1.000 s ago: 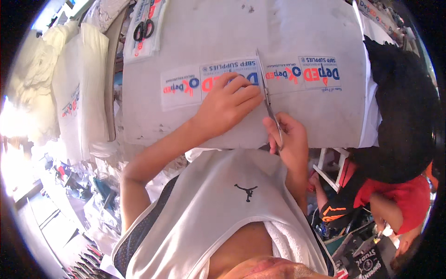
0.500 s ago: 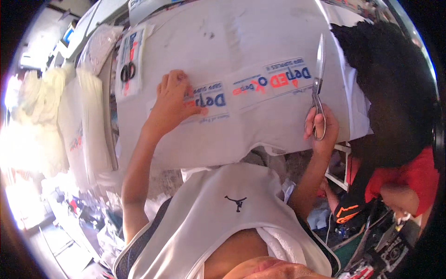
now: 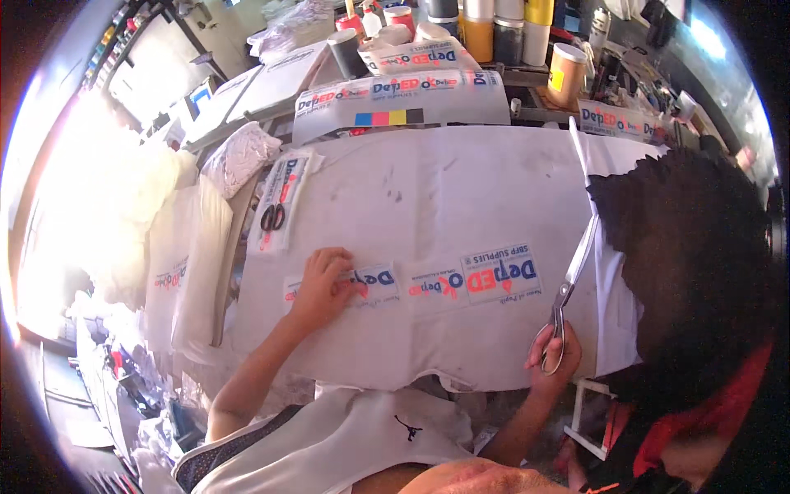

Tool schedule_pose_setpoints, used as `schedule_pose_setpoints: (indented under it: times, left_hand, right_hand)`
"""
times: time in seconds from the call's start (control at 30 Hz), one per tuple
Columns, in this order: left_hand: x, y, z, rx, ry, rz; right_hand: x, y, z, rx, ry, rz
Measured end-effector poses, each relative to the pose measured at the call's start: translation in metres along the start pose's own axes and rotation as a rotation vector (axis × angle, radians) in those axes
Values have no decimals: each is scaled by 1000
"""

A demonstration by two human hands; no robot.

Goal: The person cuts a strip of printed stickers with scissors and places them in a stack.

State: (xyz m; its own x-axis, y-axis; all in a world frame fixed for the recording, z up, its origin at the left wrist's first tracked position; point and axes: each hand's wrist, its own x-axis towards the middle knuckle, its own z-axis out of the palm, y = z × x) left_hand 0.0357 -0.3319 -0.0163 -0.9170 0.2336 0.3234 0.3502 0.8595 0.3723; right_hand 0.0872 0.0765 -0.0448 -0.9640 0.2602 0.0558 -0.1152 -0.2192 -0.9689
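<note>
My left hand (image 3: 327, 284) rests on a white printed strip (image 3: 378, 282) with blue and red lettering, its fingers bent and the thumb spread away from them. My right hand (image 3: 553, 352) grips long metal scissors (image 3: 566, 288) by the handles, near the table's right front edge, blades pointing away from me. Between the hands, a second printed piece (image 3: 502, 274) lies on the white-covered table (image 3: 461, 346). At the table's left lies a stack of printed white sheets (image 3: 284, 185), with small black-handled scissors (image 3: 272, 217) on top.
Across the far side stand paint jars (image 3: 568, 72) and a long printed sheet (image 3: 403, 92) with a colour bar. White cloth or plastic (image 3: 197, 255) hangs at the left. Close on the right, a black mass (image 3: 675, 272) beside red clothing appears to be another person.
The view has tilted up, so the table sits lower and the jars beyond show. My left fingers look more curled over the strip. The right hand still holds the long scissors.
</note>
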Motion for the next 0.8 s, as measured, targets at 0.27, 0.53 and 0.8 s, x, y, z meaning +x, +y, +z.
schedule_pose_setpoints:
  times: [0.27, 0.53, 0.8]
  left_hand:
    - [86, 93, -59, -466, -365, -437]
    - [108, 98, 85, 175, 3, 392]
    - [107, 90, 74, -37, -314, 80]
  right_hand:
    - [0, -12, 0, -85, 2, -6]
    - [4, -1, 5, -45, -16, -18]
    - [3, 1, 7, -39, 13, -27]
